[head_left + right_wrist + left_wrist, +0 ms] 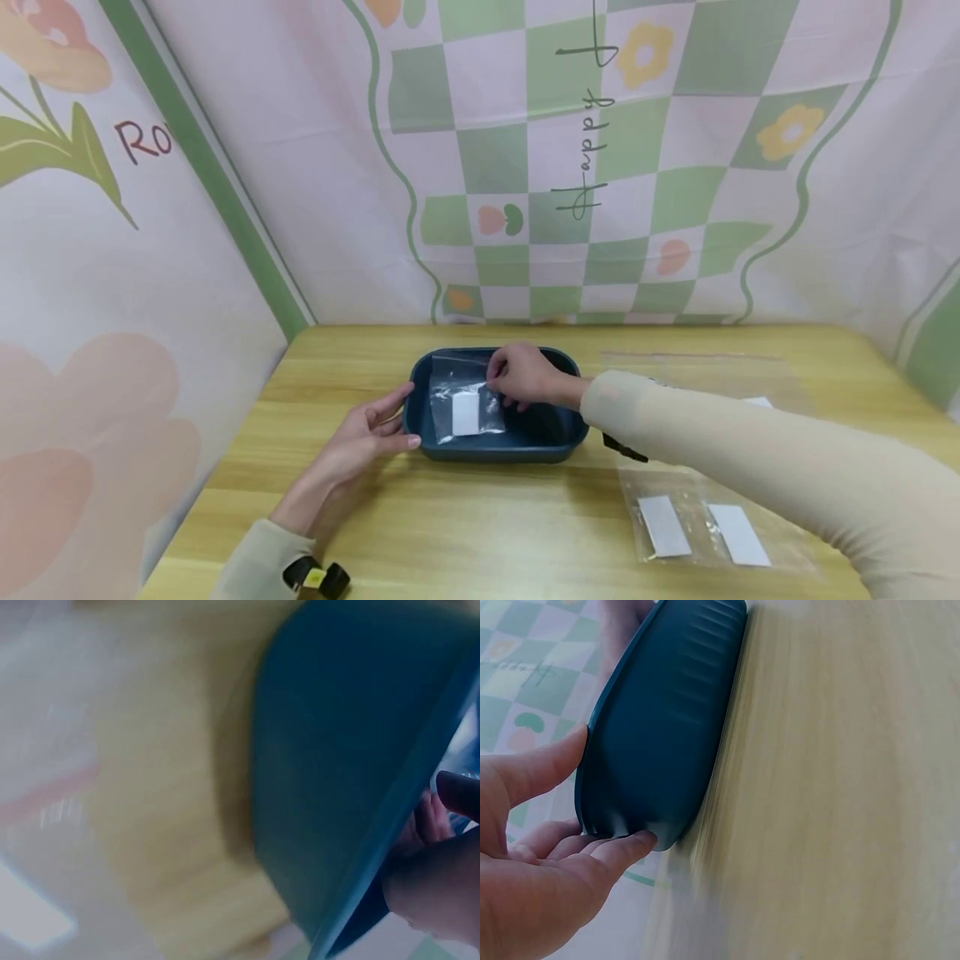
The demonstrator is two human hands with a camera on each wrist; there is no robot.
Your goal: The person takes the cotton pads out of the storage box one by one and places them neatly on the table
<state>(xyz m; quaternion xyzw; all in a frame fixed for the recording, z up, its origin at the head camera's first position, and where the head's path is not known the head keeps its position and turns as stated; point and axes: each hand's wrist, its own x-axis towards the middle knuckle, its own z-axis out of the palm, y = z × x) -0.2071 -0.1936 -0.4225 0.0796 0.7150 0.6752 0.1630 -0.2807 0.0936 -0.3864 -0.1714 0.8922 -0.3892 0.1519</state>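
Observation:
A dark blue-green plastic tray (pixel 487 454) with raised sides stands on the table. In it lies a small clear zip bag (pixel 442 417) with a white card (pixel 466 414) inside. My right hand (pixel 525 372) reaches over the tray and pinches the bag's upper right edge; in the right wrist view that hand (pixel 442 877) is partly cut off by the frame's edge. At the tray's left end, my left hand (pixel 367 433) touches the outside with thumb and fingers spread. The left wrist view shows those fingers (pixel 622 853) fairly straight against the tray wall (pixel 652 727).
More clear bags lie on the table's right side, two of them holding white cards (pixel 663 527). My right sleeve (pixel 720 442) covers part of them. A patterned cloth (pixel 495 158) hangs behind the wooden table (pixel 450 533).

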